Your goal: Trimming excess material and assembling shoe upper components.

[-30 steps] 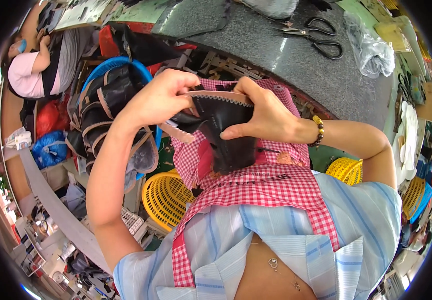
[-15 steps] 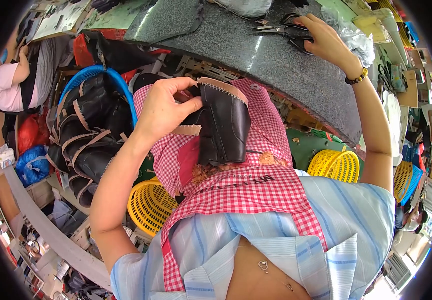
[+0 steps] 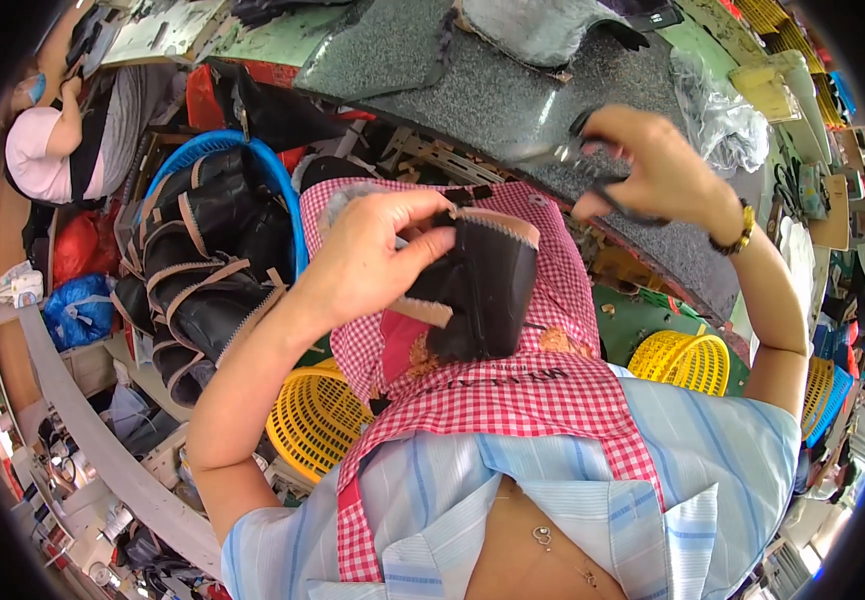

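The left hand (image 3: 367, 255) pinches the top edge of a black leather shoe upper with tan trim (image 3: 477, 295), fingers closed on it, holding it up over the red-and-white checked apron (image 3: 512, 400). The right hand (image 3: 652, 165) is curled around a pair of black-handled scissors (image 3: 577, 150), raised just above the grey speckled worktable (image 3: 482, 95). Yellow plastic baskets (image 3: 322, 420) sit below.

Bright, even daylight fills the scene with soft shadows, a pale glare streak lies on the grey speckled stone bench (image 3: 512, 100), the raised right hand (image 3: 652, 165) smears with motion blur, and fisheye bending darkens the rim.
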Available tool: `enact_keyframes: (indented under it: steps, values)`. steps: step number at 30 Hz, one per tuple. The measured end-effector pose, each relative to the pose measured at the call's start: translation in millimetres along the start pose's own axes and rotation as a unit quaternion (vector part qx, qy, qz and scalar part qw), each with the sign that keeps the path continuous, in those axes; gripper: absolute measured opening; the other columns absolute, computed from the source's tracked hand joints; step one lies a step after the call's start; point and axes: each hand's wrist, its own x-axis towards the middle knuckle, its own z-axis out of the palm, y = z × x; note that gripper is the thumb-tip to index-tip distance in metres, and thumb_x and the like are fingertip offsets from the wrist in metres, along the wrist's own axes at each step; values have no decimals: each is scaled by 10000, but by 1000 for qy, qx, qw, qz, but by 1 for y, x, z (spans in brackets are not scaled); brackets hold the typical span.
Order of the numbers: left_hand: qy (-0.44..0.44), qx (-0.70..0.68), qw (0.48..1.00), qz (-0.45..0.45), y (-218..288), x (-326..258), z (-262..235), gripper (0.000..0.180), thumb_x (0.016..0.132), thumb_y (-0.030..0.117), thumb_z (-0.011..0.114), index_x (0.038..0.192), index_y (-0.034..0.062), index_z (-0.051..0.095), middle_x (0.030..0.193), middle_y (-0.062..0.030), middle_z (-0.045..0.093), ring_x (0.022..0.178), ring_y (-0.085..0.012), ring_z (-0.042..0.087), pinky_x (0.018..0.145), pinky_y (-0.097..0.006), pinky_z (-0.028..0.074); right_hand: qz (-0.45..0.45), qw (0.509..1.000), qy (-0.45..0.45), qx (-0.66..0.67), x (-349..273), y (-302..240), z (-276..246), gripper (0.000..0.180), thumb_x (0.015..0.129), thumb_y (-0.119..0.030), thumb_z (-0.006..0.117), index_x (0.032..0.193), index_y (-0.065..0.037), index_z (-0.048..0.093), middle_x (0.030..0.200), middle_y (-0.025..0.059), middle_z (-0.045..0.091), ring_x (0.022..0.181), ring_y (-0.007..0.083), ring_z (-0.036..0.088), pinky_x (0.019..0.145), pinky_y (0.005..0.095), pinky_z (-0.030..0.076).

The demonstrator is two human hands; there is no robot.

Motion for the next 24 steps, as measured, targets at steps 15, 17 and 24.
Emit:
enact_keyframes:
  steps: [15,17,24]
  values:
    - [22,-190,976,-107,11,-10,2,147,868,79,640,969,-28,646,816,-15,658,743,-50,597,649,-212,486,25,984,-172,-30,-20,-55,0,637,619,-603,743,739,-12,537,632,151,548,643,373,583,555,437,438]
    - [24,-210,973,-94,12,-10,0,161,864,83,645,974,-35,648,816,-24,657,754,-58,603,655,-217,490,34,979,-197,-28,-17,-57,-5,635,627,-614,733,742,-19,542,598,151,541,619,381,581,543,440,437]
    - [29,-202,974,-103,15,-11,1,184,856,102,658,962,-48,656,817,-48,663,748,-76,611,658,-229,494,41,980,-194,-24,-23,-55,-10,638,635,-636,717,726,-29,542,566,152,536,595,386,581,524,447,435]
